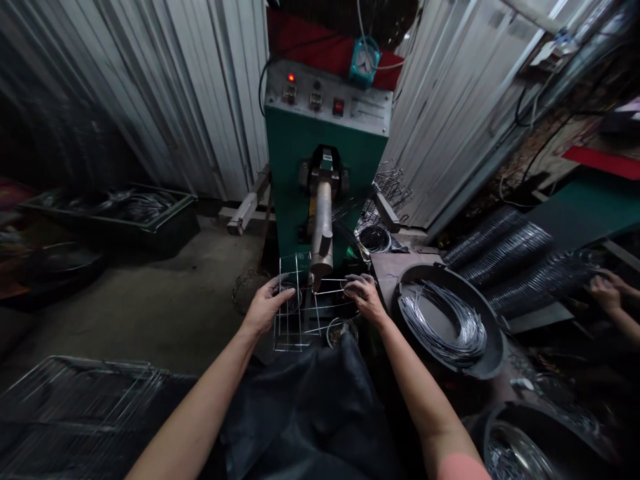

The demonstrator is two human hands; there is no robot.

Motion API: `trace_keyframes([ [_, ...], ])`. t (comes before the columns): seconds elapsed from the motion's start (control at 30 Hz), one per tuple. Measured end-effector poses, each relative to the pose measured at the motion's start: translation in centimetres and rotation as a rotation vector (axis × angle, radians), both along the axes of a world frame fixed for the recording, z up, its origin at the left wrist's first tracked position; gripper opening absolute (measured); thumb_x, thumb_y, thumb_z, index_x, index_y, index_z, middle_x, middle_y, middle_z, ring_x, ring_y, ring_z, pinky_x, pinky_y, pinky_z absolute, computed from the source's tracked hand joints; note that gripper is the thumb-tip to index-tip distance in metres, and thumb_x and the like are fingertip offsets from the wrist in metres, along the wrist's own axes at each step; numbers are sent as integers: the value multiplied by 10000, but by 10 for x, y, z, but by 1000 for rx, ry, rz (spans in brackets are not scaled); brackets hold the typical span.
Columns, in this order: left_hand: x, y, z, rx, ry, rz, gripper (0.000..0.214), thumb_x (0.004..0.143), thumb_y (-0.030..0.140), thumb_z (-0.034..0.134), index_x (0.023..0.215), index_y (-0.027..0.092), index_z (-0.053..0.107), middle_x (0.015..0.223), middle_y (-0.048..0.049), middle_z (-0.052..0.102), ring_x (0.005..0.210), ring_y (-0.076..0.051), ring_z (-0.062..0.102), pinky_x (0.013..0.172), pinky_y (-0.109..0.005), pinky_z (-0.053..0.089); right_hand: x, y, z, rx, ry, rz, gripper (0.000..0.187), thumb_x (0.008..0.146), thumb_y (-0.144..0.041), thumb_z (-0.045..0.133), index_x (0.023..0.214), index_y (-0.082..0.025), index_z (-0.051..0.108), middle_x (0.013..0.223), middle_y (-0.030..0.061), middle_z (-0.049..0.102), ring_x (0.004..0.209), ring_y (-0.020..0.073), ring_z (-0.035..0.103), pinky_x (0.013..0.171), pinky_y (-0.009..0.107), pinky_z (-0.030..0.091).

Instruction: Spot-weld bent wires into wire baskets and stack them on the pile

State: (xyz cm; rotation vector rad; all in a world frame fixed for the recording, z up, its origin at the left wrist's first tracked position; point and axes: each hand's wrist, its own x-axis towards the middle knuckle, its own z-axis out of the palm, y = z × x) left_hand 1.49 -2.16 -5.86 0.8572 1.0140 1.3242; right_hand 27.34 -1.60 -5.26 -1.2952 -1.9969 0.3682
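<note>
My left hand [264, 305] grips the left side of a wire grid frame [293, 313], fingers curled round its wires. My right hand [365, 298] is closed on the frame's right side, where a wire ring meets it. The frame sits under the metal electrode arm [321, 230] of a green welding machine [325, 143], with the arm's tip just above the wires between my hands.
A dark round pan [493, 350] with several loose wire rings lies to the right. Stacks of wire rings [505, 250] lie beyond it, where another person's hands [607, 290] reach. Finished wire grids [75, 407] are piled at lower left. A bin [173, 223] of wire parts stands on the floor at left.
</note>
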Motion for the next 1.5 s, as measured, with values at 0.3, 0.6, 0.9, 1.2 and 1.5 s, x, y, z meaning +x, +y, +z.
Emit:
trace_keyframes([
  [0.3,1,10,-3,-112,-71,-20,678,468,288,800,1083,117,572,771,-18,649,691,-130,577,729,-291,439,2,6,-2,-39,9,-26,98,807,-249,555,793,-231,650,1018,25,644,980,206,421,911,379,324],
  [0.6,-19,-22,4,-21,57,-93,638,512,333,780,1085,121,597,700,8,611,658,-115,555,665,-242,436,-15,-33,21,-59,-4,35,80,786,-258,597,800,-238,673,1033,44,644,1014,215,443,909,412,380],
  [0.9,-112,-112,6,-331,-187,-71,248,550,280,742,731,154,630,560,11,583,551,-154,570,746,-447,517,39,-120,26,-211,425,-90,449,836,-261,459,1285,-256,457,1224,74,539,1150,200,476,1021,434,337],
  [1.2,-58,-170,-61,-740,-305,-193,123,633,293,653,617,186,595,556,-40,642,497,-176,602,684,-404,532,-9,-233,-45,-520,-13,436,349,829,-351,536,1159,-249,585,1298,77,498,1291,220,303,1047,441,254],
  [1.5,-51,-196,-69,-496,144,-25,510,693,630,526,915,186,640,989,-116,671,1045,-286,575,861,-432,457,-19,-240,-54,-586,78,217,348,902,-403,366,1021,-222,638,903,38,659,862,176,540,842,333,402],
])
